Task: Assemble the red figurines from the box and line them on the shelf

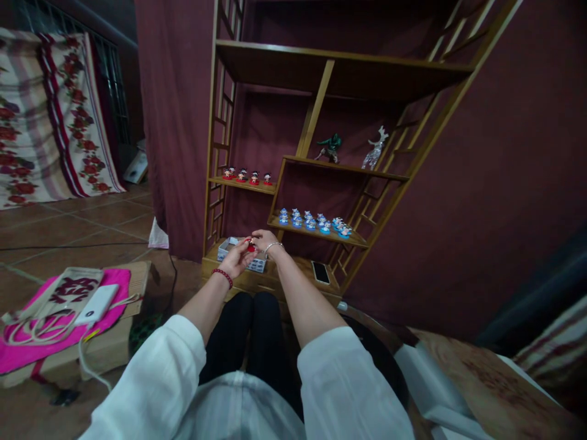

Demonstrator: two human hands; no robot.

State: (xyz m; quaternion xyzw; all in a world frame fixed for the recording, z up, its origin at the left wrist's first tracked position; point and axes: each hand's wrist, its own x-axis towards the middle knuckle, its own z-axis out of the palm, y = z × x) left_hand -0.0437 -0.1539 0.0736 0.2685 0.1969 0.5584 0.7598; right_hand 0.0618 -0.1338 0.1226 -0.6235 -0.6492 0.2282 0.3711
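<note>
A small red figurine (251,245) is held between my two hands over a patterned box (257,265). My left hand (235,259), with a red bead bracelet at the wrist, grips it from the left. From the right, the fingers of my right hand (265,240) close on its upper part; a light bracelet circles that wrist. Similar red figurines with black tops (254,178) stand on the left shelf. Rows of blue and white figurines (310,222) occupy the lower right shelf. The box sits on the cabinet's base, partly hidden by my hands.
On the shelf above stand a dark green figure (331,148) and a clear deer figurine (376,148). A phone (320,272) lies on the cabinet base at right. To my left, a cardboard box (107,357) carries a pink cloth (120,282), a white power bank (97,304) and cables.
</note>
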